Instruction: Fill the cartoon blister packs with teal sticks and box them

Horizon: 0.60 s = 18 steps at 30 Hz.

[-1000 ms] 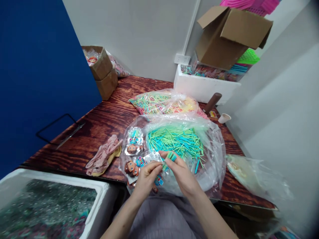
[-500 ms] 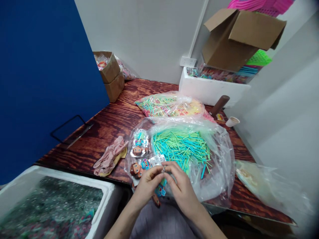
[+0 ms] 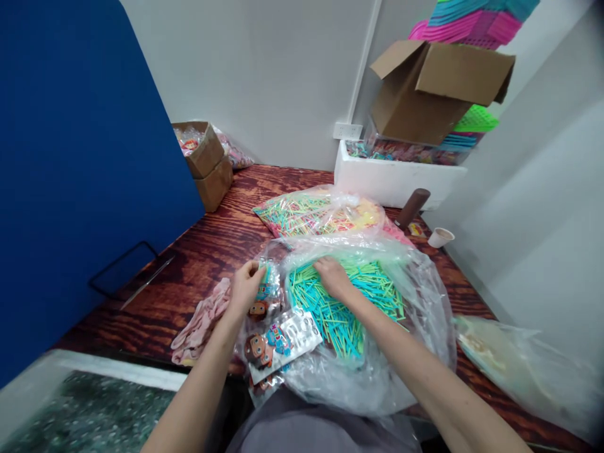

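Observation:
My left hand (image 3: 246,288) has its fingers pinched at the upper edge of a shiny printed packet (image 3: 268,290) with a cartoon figure on it. My right hand (image 3: 333,277) reaches into a heap of thin green and blue sticks (image 3: 340,314), fingers curled together at its far left side; whatever they hold is hidden. The sticks lie in an opened clear plastic bag (image 3: 427,296). Closer to me, another silver packet (image 3: 283,343) with a brown-haired cartoon figure lies slanted, partly over a further packet (image 3: 264,385).
Beside my left forearm lies a crumpled pink cloth (image 3: 201,327). Behind the heap is a bag of multicoloured sticks (image 3: 302,211). A brown cylinder (image 3: 413,207) and paper cup (image 3: 440,238) stand right. A foam box (image 3: 396,176) stands behind; another foam box (image 3: 117,368) is lower left.
My hands were together near the front edge over a packet; now they are apart. The left has gone to the upper-left packet, the right into the sticks. The view has shifted slightly.

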Tool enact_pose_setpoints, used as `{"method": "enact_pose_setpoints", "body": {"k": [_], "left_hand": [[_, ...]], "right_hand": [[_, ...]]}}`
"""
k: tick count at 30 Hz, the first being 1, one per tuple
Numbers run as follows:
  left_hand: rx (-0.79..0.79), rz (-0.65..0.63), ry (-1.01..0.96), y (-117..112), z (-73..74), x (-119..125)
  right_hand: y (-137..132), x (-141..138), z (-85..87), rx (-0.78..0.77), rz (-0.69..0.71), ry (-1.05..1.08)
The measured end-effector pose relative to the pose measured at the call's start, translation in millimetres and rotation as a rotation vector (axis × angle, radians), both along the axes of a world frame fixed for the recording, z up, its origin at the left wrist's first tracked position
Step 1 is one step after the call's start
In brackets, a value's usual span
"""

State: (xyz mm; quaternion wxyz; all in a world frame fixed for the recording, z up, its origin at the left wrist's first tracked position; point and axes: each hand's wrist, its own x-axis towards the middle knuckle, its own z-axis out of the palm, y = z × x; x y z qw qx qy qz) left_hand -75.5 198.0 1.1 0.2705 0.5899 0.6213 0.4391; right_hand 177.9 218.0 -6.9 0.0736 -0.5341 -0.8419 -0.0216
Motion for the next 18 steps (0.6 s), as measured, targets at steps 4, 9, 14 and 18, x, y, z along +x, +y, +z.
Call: {"method": "enact_pose_setpoints", "body": {"k": [4,9,14,18], "left_hand": [[0.028,0.105,0.211,6.8,-28.8,-1.1],[0.014,0.114,0.354,1.3,-35.0,-6.7],[0.024,0.074,0.392,-4.5,-26.4,-17.4],[0.078,0.058,0.387,-20.5,-16.8,-27.0]], "right_hand": [[15.5,-6.8,-5.7,0.019,0.077,-0.113],[13.0,-12.6,-10.2,0.050,0.117,-0.193],[7.9,-7.8,-3.2,0.047,0.132,-0.199],[3.5,10.7,12.0,0.025,0.081,-0.137]]}}
